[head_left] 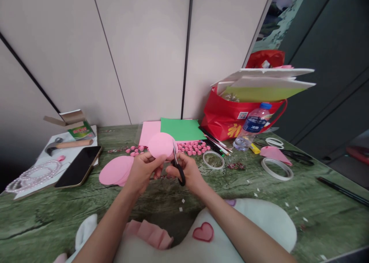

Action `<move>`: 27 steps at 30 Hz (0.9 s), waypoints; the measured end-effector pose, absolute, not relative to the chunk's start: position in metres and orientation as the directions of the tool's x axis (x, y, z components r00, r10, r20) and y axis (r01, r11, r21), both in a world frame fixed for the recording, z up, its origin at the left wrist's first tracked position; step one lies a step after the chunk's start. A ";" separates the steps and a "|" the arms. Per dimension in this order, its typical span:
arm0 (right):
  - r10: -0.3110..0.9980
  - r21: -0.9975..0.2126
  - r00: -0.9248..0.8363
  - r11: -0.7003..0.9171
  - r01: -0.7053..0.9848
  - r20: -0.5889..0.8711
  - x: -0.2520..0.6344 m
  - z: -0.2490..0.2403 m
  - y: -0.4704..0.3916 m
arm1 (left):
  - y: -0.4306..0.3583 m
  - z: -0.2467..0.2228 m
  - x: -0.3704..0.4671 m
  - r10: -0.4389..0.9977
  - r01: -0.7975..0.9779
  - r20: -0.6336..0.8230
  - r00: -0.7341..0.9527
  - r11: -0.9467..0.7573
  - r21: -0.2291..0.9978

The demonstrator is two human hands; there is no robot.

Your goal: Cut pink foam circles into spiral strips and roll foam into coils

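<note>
My left hand [148,167] pinches a pink paper circle [161,144] by its lower edge and holds it up above the table. In my right hand [187,170] is a pair of black-handled scissors [179,170], its blades pointing up at the circle's right edge. Whether the blades are cutting into the paper I cannot tell. Left of my left hand lies a stack of pink paper circles [115,171]. Several small pink rolled pieces [194,148] are spread behind my hands, in front of pink and green paper sheets [181,129].
At the left are a phone [79,167], a hammer [72,143], a bead string [37,174] and an opened box [80,130]. To the right stand a red bag [219,117] and a water bottle [252,128], with tape rolls [213,160] nearby. A white plush [259,220] lies under my forearms.
</note>
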State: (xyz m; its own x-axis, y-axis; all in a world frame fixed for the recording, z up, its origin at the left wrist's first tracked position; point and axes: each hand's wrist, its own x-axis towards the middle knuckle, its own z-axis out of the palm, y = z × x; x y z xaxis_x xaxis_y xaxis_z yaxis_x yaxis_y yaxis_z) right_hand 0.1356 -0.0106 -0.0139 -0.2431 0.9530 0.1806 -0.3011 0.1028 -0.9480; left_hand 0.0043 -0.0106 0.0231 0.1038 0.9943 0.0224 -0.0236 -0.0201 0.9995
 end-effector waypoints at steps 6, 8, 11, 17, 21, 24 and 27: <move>0.952 -0.947 -0.252 0.093 -0.309 0.175 0.136 -0.015 -0.011 | -0.010 0.023 0.005 0.995 -0.048 0.015 0.100 -0.011 0.999; 0.952 -0.947 -0.246 0.106 -0.304 0.185 0.137 -0.017 -0.010 | -0.010 0.023 0.004 0.994 -0.070 0.024 0.103 -0.017 0.997; 0.953 -0.950 -0.238 0.115 -0.290 0.188 0.137 -0.020 -0.009 | -0.010 0.023 0.004 0.992 -0.116 0.028 0.126 -0.013 0.993; 0.946 -0.959 -0.265 0.118 -0.257 0.187 0.136 -0.018 -0.012 | -0.011 0.024 0.005 0.992 -0.186 0.032 0.125 -0.008 0.983; 0.942 -0.968 -0.293 0.096 -0.230 0.163 0.134 -0.016 -0.014 | -0.011 0.023 0.005 0.997 -0.151 0.035 0.070 -0.024 0.988; 0.941 -0.961 -0.295 0.088 -0.263 0.167 0.135 -0.016 -0.013 | -0.009 0.022 0.003 0.998 -0.092 0.035 0.051 -0.030 0.995; 0.935 -0.950 -0.292 0.113 -0.290 0.201 0.137 -0.016 -0.012 | -0.008 0.020 0.002 0.997 -0.037 0.029 0.069 -0.027 0.999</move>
State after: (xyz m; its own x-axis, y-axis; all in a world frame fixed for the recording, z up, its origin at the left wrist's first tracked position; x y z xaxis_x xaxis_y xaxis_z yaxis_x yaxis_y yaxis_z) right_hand 0.1365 -0.0118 -0.0164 -0.2915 0.9353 0.2005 -0.2902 0.1133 -0.9502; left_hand 0.0018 -0.0081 0.0202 0.0688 0.9972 0.0295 -0.0370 -0.0270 0.9990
